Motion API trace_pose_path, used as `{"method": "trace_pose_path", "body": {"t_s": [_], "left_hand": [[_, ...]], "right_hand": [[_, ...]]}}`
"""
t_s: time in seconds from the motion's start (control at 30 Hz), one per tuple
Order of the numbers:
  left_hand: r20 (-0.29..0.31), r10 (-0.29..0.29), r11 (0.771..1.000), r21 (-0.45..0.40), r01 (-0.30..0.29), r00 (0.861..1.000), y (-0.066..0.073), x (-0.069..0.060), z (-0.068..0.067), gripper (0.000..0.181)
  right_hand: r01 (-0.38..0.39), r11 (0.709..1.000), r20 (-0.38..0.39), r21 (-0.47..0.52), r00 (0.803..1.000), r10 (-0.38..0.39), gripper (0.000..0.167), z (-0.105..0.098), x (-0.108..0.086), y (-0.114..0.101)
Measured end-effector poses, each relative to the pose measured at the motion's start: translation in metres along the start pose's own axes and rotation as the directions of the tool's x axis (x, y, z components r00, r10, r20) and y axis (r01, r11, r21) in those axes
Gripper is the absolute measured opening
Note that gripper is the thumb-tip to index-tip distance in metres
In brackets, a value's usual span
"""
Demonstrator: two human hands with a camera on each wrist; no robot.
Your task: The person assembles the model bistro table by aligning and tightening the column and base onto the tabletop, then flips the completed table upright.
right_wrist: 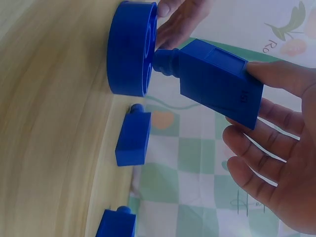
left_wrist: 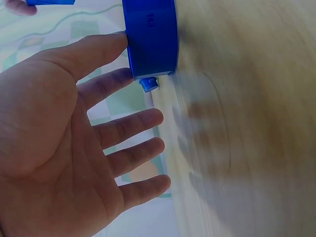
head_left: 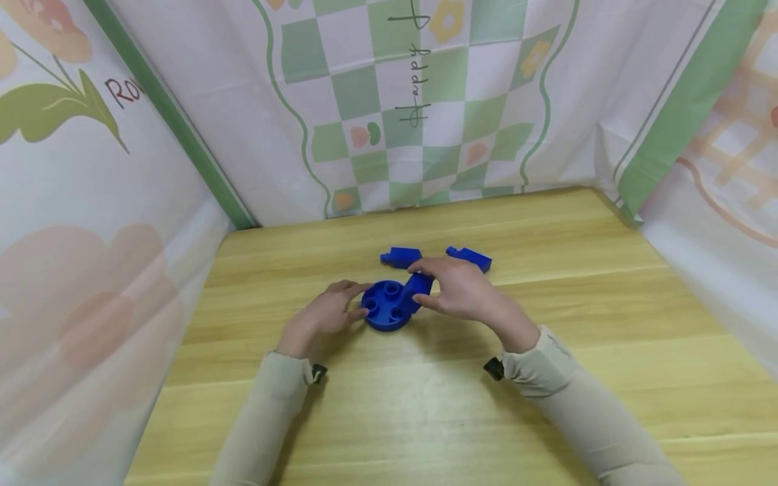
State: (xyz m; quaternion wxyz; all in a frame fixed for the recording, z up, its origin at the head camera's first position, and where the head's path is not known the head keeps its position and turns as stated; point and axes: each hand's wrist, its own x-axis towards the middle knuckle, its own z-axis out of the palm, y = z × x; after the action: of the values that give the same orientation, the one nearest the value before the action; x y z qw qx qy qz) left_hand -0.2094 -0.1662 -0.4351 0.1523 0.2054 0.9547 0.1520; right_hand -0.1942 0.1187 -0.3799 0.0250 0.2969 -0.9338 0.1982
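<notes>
A left hand (head_left: pixel 328 309), its fingers extended, touches the side of a round blue base (right_wrist: pixel 126 59) with thumb and forefinger, while a right hand (head_left: pixel 458 287) pinches a slanted blue block (head_left: pixel 418 291) between thumb and fingers. The block tilts over the base's right side, its ringed neck at the open face; whether it is seated cannot be told. 3 round sockets show inside the base, which lies on a wood-grain table (head_left: pixel 450 418). Just beyond, 2 more blue blocks, 1 on the left (head_left: pixel 403 257) and 1 on the right (head_left: pixel 473 258), lie with necks pointing left. Beige sleeves (head_left: pixel 261 412) cover both arms. Behind the table hangs a green-and-white checked cloth (head_left: pixel 398 94) bearing the word "Happy."
</notes>
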Motion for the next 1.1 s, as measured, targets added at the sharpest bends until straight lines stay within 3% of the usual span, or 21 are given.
{"method": "trace_pose_path", "body": {"t_s": [0.2,0.67,1.1], "left_hand": [[0.014,-0.024,1.0,-0.005,0.024,1.0,-0.002,0.001,0.001,0.059],[0.009,-0.02,1.0,-0.013,0.02,1.0,-0.003,0.001,0.003,0.062],[0.009,-0.004,1.0,-0.011,0.004,1.0,-0.005,0.002,0.002,0.064]], "right_hand": [[0.009,1.0,0.017,-0.014,1.0,-0.009,0.051,0.002,0.005,-0.006],[0.091,0.994,0.037,-0.068,0.995,-0.088,0.045,0.013,0.015,-0.014],[0.091,0.986,0.005,-0.138,0.996,-0.091,0.045,0.024,0.022,-0.018]]}}
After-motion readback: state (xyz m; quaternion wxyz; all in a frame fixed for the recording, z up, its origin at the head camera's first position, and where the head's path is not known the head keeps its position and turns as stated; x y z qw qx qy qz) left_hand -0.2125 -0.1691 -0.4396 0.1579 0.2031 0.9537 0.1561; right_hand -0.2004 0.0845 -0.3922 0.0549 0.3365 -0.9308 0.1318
